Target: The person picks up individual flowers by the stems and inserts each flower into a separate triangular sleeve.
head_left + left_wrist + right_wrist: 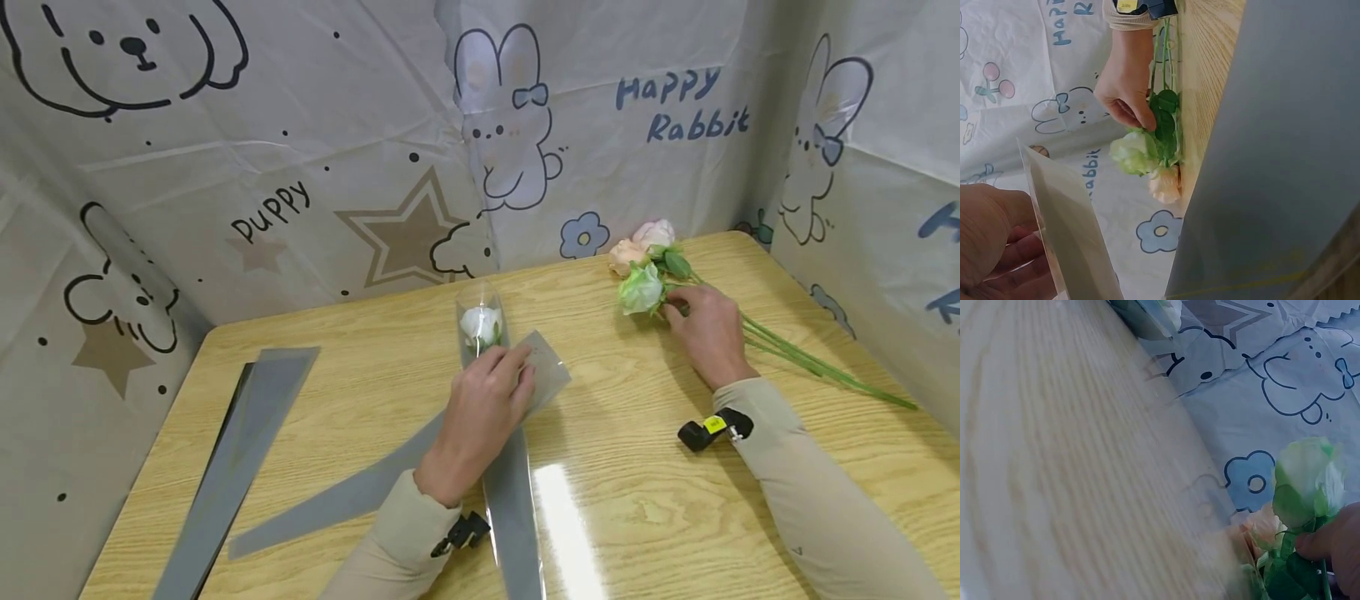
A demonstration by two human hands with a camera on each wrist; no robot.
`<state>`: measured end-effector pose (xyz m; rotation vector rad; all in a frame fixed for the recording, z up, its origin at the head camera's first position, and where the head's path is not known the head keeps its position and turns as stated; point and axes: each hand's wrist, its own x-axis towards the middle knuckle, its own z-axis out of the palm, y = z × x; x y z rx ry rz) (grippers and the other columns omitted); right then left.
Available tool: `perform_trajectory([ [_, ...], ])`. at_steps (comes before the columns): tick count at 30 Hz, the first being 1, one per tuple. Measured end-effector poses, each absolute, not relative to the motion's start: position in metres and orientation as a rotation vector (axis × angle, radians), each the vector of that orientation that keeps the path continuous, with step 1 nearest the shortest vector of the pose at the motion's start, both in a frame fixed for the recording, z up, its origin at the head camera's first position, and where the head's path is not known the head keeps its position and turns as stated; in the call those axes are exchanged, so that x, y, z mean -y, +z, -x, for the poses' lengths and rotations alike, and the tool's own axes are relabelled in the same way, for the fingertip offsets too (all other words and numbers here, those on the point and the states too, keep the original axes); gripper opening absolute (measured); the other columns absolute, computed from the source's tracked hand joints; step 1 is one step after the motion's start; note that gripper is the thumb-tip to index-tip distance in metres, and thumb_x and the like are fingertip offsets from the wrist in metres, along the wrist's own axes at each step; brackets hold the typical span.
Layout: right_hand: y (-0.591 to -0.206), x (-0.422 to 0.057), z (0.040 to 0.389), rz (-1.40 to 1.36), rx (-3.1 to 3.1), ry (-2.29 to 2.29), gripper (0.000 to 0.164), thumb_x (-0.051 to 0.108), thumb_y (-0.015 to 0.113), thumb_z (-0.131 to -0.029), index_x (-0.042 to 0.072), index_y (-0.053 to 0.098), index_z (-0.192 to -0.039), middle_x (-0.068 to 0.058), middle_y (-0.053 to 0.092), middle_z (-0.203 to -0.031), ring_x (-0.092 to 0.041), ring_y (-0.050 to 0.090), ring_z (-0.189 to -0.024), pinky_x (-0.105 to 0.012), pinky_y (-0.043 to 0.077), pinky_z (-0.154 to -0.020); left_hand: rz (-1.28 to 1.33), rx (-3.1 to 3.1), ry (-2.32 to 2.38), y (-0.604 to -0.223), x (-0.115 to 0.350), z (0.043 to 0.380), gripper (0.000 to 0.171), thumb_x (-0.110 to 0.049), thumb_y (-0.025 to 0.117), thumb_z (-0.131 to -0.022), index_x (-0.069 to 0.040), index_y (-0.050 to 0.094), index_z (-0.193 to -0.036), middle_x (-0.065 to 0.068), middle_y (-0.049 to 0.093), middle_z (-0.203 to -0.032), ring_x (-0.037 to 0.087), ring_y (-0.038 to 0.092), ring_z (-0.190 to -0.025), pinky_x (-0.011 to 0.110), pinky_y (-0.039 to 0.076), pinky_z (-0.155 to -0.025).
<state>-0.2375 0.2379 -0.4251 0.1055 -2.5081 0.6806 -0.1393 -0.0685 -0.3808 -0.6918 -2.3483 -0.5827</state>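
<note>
My right hand [705,329] pinches the stem of a pale green-white rose [641,288] just below its bloom. Right beside that bloom lie a peach rose [624,257] and a pale pink rose [657,233], their long green stems [817,362] trailing right across the table. With curled fingers, my left hand [480,412] holds a grey tapered flower sleeve [345,492] near its wide end; the left wrist view shows the sleeve's clear film [1069,225] at the fingers. Below that hand, a white rose [481,325] lies inside another clear-and-grey sleeve [513,517].
Further grey sleeves [240,458] lie stacked at the left of the wooden table [360,375]. A pale printed cloth [360,125] with rabbits, stars and lettering rises behind the table and along both sides. A bright light reflection [566,525] shows near the front.
</note>
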Motion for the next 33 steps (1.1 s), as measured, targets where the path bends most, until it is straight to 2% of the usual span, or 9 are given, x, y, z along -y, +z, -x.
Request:
perform_trajectory([
  [16,-0.411,-0.235,0.233,-0.042,2.480,0.682,0.022,0.000,0.063,-0.095,-0.007,0.075,-0.111,-0.030,0.071,-0.102,-0.045,0.069,-0.090,-0.058,0.054,-0.075,0.696,2.351,-0.582,-0.382,0.069,0.140,0.018,-0.005,0.074,-0.093,-0.003,0.078,-0.110,0.009,0.076,-0.090,0.016,0.071,-0.071,0.023,0.061,-0.061],
  [20,-0.408,-0.235,0.232,-0.045,2.465,0.676,0.021,0.000,0.062,-0.096,-0.007,0.075,-0.112,-0.030,0.071,-0.104,-0.045,0.069,-0.092,-0.058,0.055,-0.076,0.699,2.354,-0.586,-0.382,0.069,0.140,0.018,-0.005,0.074,-0.093,-0.003,0.078,-0.111,0.010,0.076,-0.091,0.015,0.071,-0.071,0.023,0.061,-0.061],
  [26,-0.404,-0.236,0.231,-0.063,2.394,0.675,0.018,0.001,0.064,-0.096,-0.007,0.076,-0.108,-0.029,0.071,-0.097,-0.043,0.069,-0.086,-0.056,0.054,-0.072,0.705,2.350,-0.584,-0.382,0.069,0.139,0.018,-0.006,0.074,-0.093,-0.003,0.078,-0.110,0.009,0.076,-0.090,0.015,0.071,-0.072,0.022,0.061,-0.061],
  [33,-0.396,-0.233,0.228,-0.068,2.374,0.647,0.019,0.002,0.064,-0.096,-0.007,0.076,-0.107,-0.030,0.072,-0.100,-0.047,0.067,-0.089,-0.060,0.053,-0.075,0.702,2.362,-0.593,-0.382,0.069,0.139,0.017,-0.006,0.074,-0.093,-0.003,0.078,-0.110,0.010,0.077,-0.093,0.016,0.072,-0.074,0.023,0.061,-0.062],
])
